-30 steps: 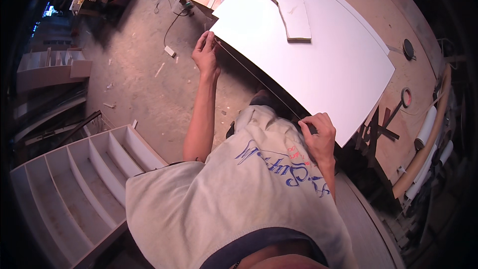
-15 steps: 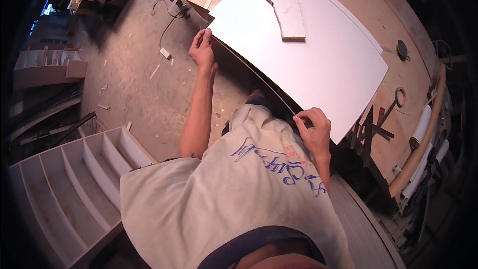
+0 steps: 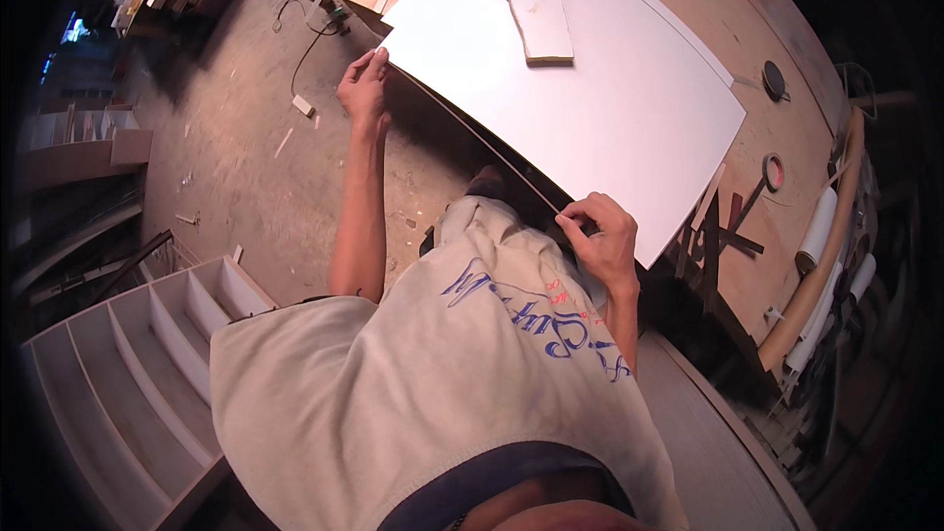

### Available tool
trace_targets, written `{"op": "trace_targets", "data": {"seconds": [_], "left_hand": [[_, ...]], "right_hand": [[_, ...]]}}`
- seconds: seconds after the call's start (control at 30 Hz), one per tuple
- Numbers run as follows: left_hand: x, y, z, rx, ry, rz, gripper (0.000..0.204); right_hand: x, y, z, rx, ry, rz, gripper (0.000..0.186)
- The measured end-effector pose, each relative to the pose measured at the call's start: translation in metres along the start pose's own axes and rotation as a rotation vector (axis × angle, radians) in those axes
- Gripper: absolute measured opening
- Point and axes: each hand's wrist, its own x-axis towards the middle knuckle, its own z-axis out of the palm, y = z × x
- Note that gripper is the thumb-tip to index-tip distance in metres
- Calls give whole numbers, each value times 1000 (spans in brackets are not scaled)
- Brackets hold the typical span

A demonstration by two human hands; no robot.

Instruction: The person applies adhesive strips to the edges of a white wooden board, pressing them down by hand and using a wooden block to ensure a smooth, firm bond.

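Note:
A thin dark strip (image 3: 492, 146) runs taut along the near edge of a large white panel (image 3: 629, 138). At the panel's left corner, my left hand (image 3: 363, 87) pinches one end of the strip. My right hand (image 3: 602, 236) has thumb and forefinger closed on the strip farther along, beside the panel's near right part. The strip is close to the edge; whether it touches all the way I cannot tell. On the panel lies a small white offcut (image 3: 541, 22) with one jagged side.
The panel rests on a wooden worktable (image 3: 747, 295). A tape roll (image 3: 774, 173), a dark round disc (image 3: 775, 81) and dark strips lie to its right, beyond them rolls of sheeting (image 3: 818, 226). A shelf unit (image 3: 147, 354) stands at lower left. A cable (image 3: 300, 64) crosses the floor.
The whole view has shifted slightly, so everything appears farther left. Both hands keep their grip on the strip at about the same places along the panel edge.

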Motion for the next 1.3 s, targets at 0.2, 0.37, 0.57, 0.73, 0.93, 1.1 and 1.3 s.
{"op": "trace_targets", "data": {"seconds": [0.2,0.37,0.57,0.73,0.93,1.1,1.3], "left_hand": [[-3,4,4,-37,0,-49,22],[-11,18,0,74,13,-95,27],[-9,12,-2,36,-63,-73,34],[-9,23,-2,54,-51,-134,30],[-4,16,0,99,-81,-94,29],[7,12,-7,130,-158,-57,27],[-21,0,3,-164,-61,-197,26]], "right_hand": [[2,0,-2,-5,-19,29,6],[3,4,1,27,-14,14,7],[4,1,-3,19,-49,54,7],[5,-1,-3,62,-59,78,6],[4,-2,-3,51,-46,63,7],[4,0,-2,37,-19,45,7],[4,0,-4,57,-35,110,6]]}}
